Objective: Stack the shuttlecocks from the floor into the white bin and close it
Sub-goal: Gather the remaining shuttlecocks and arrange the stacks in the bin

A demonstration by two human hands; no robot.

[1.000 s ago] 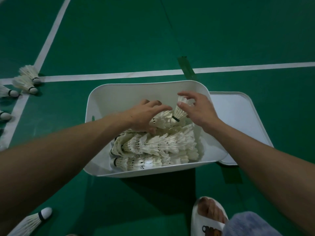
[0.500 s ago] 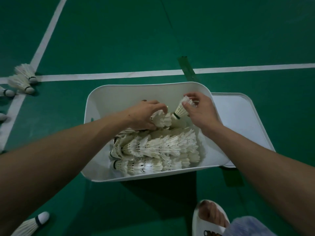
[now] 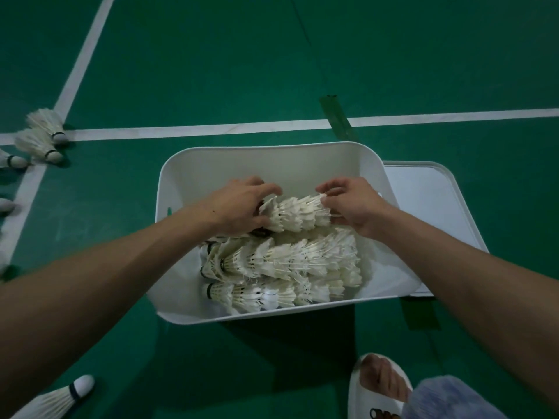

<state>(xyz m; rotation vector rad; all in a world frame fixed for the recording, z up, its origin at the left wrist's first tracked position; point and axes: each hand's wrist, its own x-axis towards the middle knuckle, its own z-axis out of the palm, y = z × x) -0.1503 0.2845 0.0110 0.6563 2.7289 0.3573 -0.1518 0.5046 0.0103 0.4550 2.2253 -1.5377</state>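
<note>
White bin [image 3: 272,167]: we see it sit open on the green floor [image 3: 211,71], with rows of shuttlecocks [image 3: 281,261] lying inside.
Left hand [image 3: 239,205]: our fingers curl round one end of a shuttlecock row [image 3: 295,214] at the back of the bin.
Right hand [image 3: 354,204]: our fingers pinch its feather end.
Lid [image 3: 423,201]: flat, just beside the bin on the right.
Loose shuttlecocks [image 3: 45,137]: on the floor, far left.

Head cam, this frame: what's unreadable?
All head view.
Cork end of the held stack: covered by the left hand.
White bin floor: buried under shuttlecock rows.
Lid left edge: behind the bin wall.
Floor shuttlecocks at left: cropped by the frame edge.
</note>
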